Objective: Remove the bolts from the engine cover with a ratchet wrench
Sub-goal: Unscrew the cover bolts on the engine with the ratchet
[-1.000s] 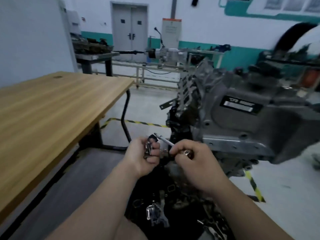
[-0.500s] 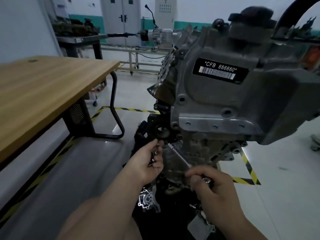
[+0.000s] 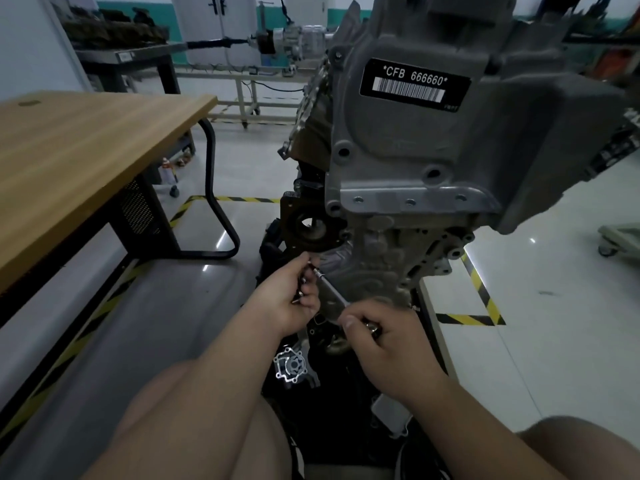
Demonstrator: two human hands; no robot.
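Right hand (image 3: pixel 384 341) fingers curl round the ratchet wrench (image 3: pixel 333 294) handle; left hand (image 3: pixel 289 301) fingers curl too, steadying the wrench tip and holding what look like loose bolts (image 3: pixel 298 300). Likely step: seating the tip on a bolt hidden behind the hand, so next it needs squaring on, then short swings. This is just under a dark round opening (image 3: pixel 308 230) below the engine cover (image 3: pixel 415 150); table (image 3: pixel 86 143) off left.

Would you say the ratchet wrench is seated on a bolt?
Cannot tell: the left hand hides the tip of the ratchet wrench; the right hand grips its handle.
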